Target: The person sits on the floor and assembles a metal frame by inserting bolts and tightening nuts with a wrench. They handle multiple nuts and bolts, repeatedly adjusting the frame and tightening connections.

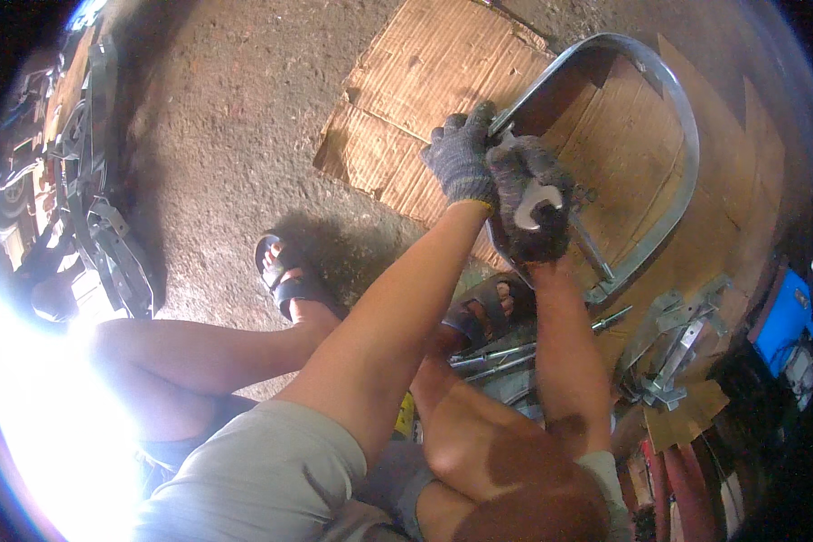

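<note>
A large curved metal frame, bent from flat shiny bar, lies on brown cardboard in front of me. My left hand, in a grey knit glove, has its fingers closed at the frame's left side. Right beside it, my right hand, in a darker, stained glove, is closed on an open-end wrench. The wrench's pale jaw shows over the back part of that glove; its handle is hidden. A thin metal rod runs inside the frame, from near my right hand to its lower edge.
Flat cardboard covers part of the rough concrete floor. Metal brackets lie at the right, near a blue object. Long metal rods lie beside my sandaled right foot. Metal parts are piled at the far left.
</note>
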Tool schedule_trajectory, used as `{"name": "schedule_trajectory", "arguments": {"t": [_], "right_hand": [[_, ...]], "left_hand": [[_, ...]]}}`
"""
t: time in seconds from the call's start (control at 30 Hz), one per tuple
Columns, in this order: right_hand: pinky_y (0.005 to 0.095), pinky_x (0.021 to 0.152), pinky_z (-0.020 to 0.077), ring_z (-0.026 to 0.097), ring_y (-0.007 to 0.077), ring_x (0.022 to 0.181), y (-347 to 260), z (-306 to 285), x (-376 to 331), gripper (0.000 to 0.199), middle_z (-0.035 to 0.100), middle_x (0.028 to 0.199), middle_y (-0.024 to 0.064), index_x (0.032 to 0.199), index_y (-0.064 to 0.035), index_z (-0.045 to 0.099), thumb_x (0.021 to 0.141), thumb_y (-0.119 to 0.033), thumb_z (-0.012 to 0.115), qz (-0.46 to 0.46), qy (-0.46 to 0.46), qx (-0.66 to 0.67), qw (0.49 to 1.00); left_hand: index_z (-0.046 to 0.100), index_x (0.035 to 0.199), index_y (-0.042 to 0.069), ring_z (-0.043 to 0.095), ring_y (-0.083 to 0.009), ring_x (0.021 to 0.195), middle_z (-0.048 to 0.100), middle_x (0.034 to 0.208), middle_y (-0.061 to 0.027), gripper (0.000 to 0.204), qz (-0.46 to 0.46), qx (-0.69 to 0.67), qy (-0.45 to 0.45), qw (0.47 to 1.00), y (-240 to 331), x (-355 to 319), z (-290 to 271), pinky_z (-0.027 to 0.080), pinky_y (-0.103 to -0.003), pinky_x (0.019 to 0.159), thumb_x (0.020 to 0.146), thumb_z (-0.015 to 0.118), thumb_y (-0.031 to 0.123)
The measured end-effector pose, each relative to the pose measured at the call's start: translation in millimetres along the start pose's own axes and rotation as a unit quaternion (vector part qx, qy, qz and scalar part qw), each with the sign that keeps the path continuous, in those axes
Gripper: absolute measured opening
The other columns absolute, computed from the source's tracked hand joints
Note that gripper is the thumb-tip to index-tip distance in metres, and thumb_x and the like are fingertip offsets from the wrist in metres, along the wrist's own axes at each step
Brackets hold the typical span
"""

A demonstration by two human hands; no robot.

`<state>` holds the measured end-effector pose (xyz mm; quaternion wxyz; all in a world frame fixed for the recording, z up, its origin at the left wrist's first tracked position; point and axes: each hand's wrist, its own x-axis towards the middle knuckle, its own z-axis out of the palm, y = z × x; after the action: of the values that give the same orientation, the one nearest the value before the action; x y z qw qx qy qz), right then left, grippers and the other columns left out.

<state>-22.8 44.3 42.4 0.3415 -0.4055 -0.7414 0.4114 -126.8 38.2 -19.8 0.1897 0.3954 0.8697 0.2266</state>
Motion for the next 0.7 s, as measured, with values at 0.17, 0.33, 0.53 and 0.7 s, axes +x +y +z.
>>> {"name": "schedule_trajectory", "arguments": {"t": [0.17,0.33,0.53,0.7], "right_hand": [[0.0444,0.076,0.0536,0.069,0.0389,0.087,-16,2,25,0.018,0.071,0.090,0.0198,0.096,0.0012,0.069,0.093,-0.016,0.065,0.034,0.008,-0.100,0.994],[0.0265,0.055,0.0413,0.050,0.0069,0.064,4,10,44,0.015,0.059,0.078,0.0003,0.099,-0.0107,0.062,0.102,-0.026,0.061,0.273,0.018,0.189,0.943],[0.0281,0.044,0.0350,0.051,0.0118,0.050,24,-41,101,0.033,0.056,0.066,-0.0014,0.074,-0.0167,0.054,0.098,-0.038,0.064,0.420,0.055,0.361,0.831],[0.0247,0.044,0.0366,0.050,0.0089,0.052,6,-83,43,0.029,0.053,0.066,-0.0019,0.076,-0.0183,0.053,0.096,-0.035,0.065,0.322,0.249,0.337,0.849]], "left_hand": [[0.069,0.120,0.035,0.061,-0.0335,0.110,0.068,0.114,-0.0059,0.039,-0.019,-0.011,-0.035,0.999,4,0,-8,0.042,-0.051,0.091,0.082,0.069,0.037],[0.069,0.119,0.034,0.061,-0.0335,0.110,0.068,0.115,-0.0058,0.037,-0.028,0.006,-0.025,0.999,4,-1,-5,0.042,-0.052,0.091,0.082,0.071,0.033],[0.068,0.121,0.036,0.061,-0.0330,0.111,0.068,0.117,-0.0051,0.044,-0.019,0.004,-0.022,1.000,6,-2,-5,0.042,-0.052,0.092,0.078,0.074,0.028],[0.070,0.120,0.034,0.062,-0.0329,0.106,0.068,0.114,-0.0064,0.045,-0.024,0.041,-0.042,0.998,12,-1,-5,0.045,-0.051,0.091,0.076,0.076,0.026]]}}
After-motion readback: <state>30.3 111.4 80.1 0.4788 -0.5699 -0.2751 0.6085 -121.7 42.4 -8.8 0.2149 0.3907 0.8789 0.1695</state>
